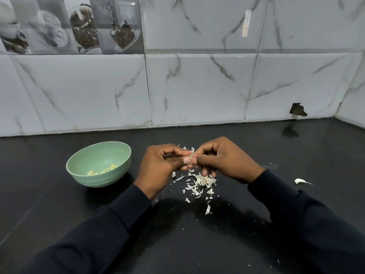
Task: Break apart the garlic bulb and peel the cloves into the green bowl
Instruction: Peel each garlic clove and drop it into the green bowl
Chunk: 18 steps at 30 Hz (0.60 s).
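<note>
The clove (190, 155) is mostly hidden by fingertips (186, 160).

Left: green bowl (98, 179) stands on the counter (59, 214) close to your left hand (158, 167), not touching it; only a thin gap between.
Bowl mouth: open from above; peeled cloves (102, 171) lie low inside.
Centre: your left hand and right hand (227, 161) meet here, both pinching a clove (190, 156); your sleeves block both near diagonals.
Below hands: peel scraps (199, 182) litter the counter, flat, passable.
Right: loose clove (300, 181) lies well apart from your right hand, with bare counter around it.
Back: tiled wall (197, 86) closes the far edge; a bare strip runs before it.
Far right: side wall (353, 107) closes the corner.
</note>
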Tool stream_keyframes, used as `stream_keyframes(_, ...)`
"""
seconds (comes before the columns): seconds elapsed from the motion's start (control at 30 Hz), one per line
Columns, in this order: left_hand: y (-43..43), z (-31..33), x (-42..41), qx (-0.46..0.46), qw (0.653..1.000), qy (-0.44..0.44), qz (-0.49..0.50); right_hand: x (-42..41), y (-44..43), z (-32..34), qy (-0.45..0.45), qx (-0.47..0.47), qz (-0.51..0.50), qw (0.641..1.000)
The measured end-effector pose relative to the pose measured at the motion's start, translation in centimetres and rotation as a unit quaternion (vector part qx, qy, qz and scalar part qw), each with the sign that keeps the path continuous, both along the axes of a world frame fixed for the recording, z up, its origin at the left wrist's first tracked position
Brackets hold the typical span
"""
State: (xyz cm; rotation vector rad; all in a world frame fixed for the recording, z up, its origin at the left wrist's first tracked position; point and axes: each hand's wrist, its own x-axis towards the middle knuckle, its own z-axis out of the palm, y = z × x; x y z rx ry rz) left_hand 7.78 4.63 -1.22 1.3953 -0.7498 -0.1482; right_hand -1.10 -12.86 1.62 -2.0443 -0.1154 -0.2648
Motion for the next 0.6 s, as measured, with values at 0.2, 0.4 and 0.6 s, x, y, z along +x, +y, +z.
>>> stream_keyframes(0.2, -0.3, -0.03, -0.35, -0.004, 1.0, -0.031, 0.003, 0.26, 0.46, -0.42, -0.003, -0.008, -0.025, 1.0)
stream_keyframes(0.4, -0.34, -0.03, -0.28, -0.02, 1.0, -0.021, -0.011, 0.47, 0.7, -0.89, -0.029, -0.015, -0.055, 0.998)
stream_keyframes(0.6, -0.14, 0.32, -0.44, -0.083, 0.988, 0.113, -0.07, 0.54, 0.42, -0.65, -0.037, 0.05, -0.041, 0.997)
